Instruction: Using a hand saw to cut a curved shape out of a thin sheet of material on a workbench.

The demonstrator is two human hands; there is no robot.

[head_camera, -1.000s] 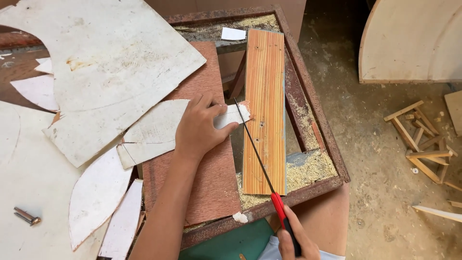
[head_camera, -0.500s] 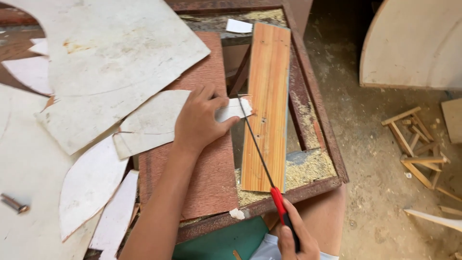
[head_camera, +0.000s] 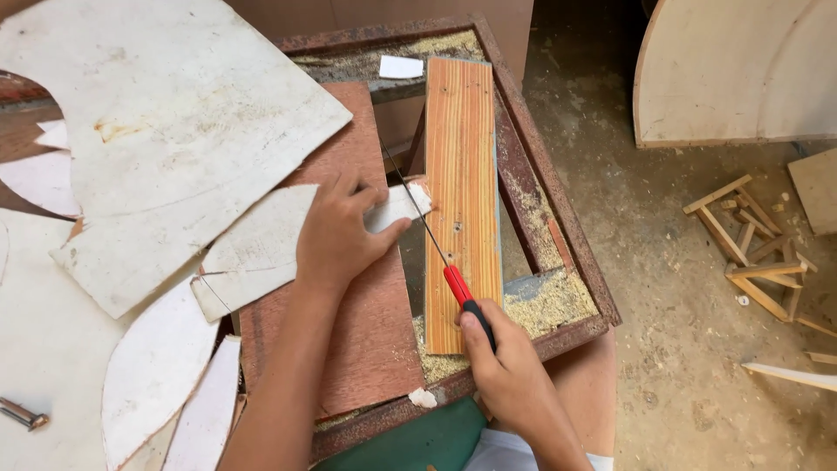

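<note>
Far left: small metal bolt [head_camera: 22,413] lying on the white sheet offcuts [head_camera: 52,366] at the bottom-left corner

Above that, a large white laminate sheet [head_camera: 166,131] with a curved cutout on its left edge, lying over the reddish plywood board [head_camera: 370,340]. Several curved white offcuts sit below it, overlapping each other

Left hand [head_camera: 336,235] flat, palm down, fingers spread, pressing a white laminate piece [head_camera: 261,244] onto the plywood board. The piece's right tip sticks out past the fingers, over the gap between the board and the striped wood plank [head_camera: 462,174]. Tip edge looks chipped, brown core showing

Thin saw blade [head_camera: 418,214] runs diagonally from upper left to lower right, crossing right at that tip, touching or just beside it, can't tell which. Blade ends in a red-and-black handle [head_camera: 466,301]

Right hand [head_camera: 514,379] closed tight around the handle's lower end, thumb on top, positioned at the near edge of the rusty metal frame [head_camera: 558,218]

Plank lies lengthwise inside the frame, small hole visible near its middle. Sawdust [head_camera: 545,301] piled in the frame's near-right corner and along its far edge. Small white scrap [head_camera: 399,67] at the far edge

Right of frame: dirt floor, small wooden slat frame [head_camera: 754,249] lying tilted, large pale curved board [head_camera: 741,70] upper right
</note>
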